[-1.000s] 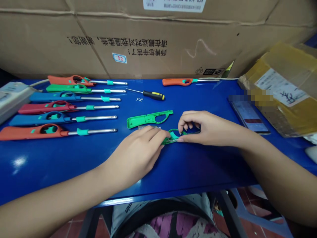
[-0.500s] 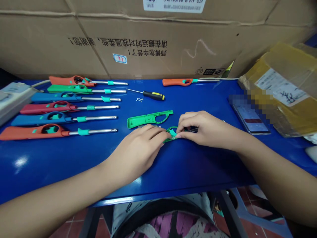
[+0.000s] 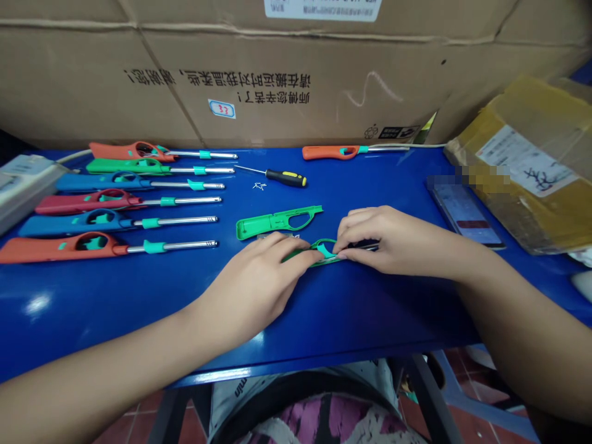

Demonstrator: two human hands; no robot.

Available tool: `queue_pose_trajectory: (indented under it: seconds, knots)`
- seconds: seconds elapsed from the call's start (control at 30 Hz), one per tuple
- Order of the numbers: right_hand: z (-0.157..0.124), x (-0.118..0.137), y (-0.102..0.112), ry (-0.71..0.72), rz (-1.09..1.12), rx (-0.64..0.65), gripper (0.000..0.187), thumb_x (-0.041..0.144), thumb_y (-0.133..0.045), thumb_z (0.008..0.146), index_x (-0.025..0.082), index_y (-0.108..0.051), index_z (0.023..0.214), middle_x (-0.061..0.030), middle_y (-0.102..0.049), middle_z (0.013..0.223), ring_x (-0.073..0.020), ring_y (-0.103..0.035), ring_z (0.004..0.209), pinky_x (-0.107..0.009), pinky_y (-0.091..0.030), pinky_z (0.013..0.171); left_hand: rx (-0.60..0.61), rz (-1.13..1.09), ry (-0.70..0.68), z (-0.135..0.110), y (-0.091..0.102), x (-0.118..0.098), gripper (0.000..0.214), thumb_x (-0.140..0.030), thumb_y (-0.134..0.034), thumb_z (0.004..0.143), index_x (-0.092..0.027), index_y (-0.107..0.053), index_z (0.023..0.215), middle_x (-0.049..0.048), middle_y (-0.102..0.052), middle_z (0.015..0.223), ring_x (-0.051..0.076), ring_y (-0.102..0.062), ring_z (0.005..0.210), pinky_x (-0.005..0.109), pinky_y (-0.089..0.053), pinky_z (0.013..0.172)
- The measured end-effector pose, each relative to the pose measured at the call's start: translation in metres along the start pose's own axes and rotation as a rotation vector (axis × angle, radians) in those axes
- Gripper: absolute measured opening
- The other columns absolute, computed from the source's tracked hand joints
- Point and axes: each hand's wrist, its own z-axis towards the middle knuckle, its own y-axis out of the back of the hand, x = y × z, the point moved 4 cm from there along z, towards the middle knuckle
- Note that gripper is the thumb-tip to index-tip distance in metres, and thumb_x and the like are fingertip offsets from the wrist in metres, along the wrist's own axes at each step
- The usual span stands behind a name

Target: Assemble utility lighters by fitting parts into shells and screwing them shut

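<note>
This is a small, makeshift assembly workshop. A glossy blue work table carries a row of long-nosed plastic gas lighters with steel tubes well left of the fingers. A yellow-and-black-handled screwdriver lies beyond them. Printed brown cardboard shipping cartons stand behind, and a tape-wrapped parcel sits to their right.

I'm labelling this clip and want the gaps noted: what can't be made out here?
All in the head view.
Green lighter: mostly covered by the left hand and right hand; its insides are hidden.
Phone: screen partly pixelated, text too small.
Parcel label: partly pixelated.
Box label: cut off by the top edge.
Grey case: cut off by the left edge.
White speck by the screwdriver: too small to identify.
</note>
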Motion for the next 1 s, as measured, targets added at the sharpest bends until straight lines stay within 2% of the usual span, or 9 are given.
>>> queue_pose_trajectory:
  seconds: [0.13,0.47,0.77,1.0]
  knots:
    - [0.0002,0.0001,-0.0007,0.023,-0.022,0.006,0.014,0.025,-0.062,0.093,0.020,-0.076,0.095,-0.0031,-0.074,0.093,-0.0180,-0.065,0.091,-0.031,-0.046,0.083,-0.011,0.013,-0.004,-0.0004,-0.0002,-0.0006,0.037,-0.012,-0.049,0.098,-0.021,-0.058,0.132,0.0077,-0.065,0.124,0.026,-0.059,0.112,0.045,-0.054,0.096]
    - [0.0003,0.0033,-0.0026,0.075,-0.086,0.015,0.019,0.017,-0.056,0.095,0.019,-0.074,0.094,-0.0051,-0.073,0.092,-0.0204,-0.063,0.091,-0.034,-0.045,0.084,0.007,0.009,-0.012,0.0010,0.0007,-0.0022,0.036,-0.011,-0.049,0.098,-0.020,-0.059,0.131,0.0075,-0.066,0.122,0.026,-0.059,0.112,0.046,-0.054,0.096]
    - [-0.0020,0.0024,0.0028,0.070,-0.029,-0.028,0.015,0.018,-0.059,0.094,0.017,-0.074,0.091,-0.0035,-0.072,0.091,-0.0166,-0.063,0.089,-0.029,-0.046,0.081,-0.017,0.021,-0.021,0.0011,0.0004,-0.0009,0.033,-0.011,-0.050,0.097,-0.019,-0.062,0.127,0.0085,-0.066,0.121,0.027,-0.059,0.112,0.047,-0.055,0.096]
    - [-0.0011,0.0010,0.0010,0.066,-0.059,0.024,0.014,0.016,-0.059,0.093,0.017,-0.073,0.094,-0.0035,-0.071,0.092,-0.0172,-0.062,0.090,-0.030,-0.045,0.082,-0.013,0.021,-0.017,0.0007,-0.0004,-0.0012,0.033,-0.010,-0.050,0.097,-0.019,-0.063,0.125,0.0091,-0.065,0.121,0.027,-0.059,0.112,0.047,-0.055,0.095]
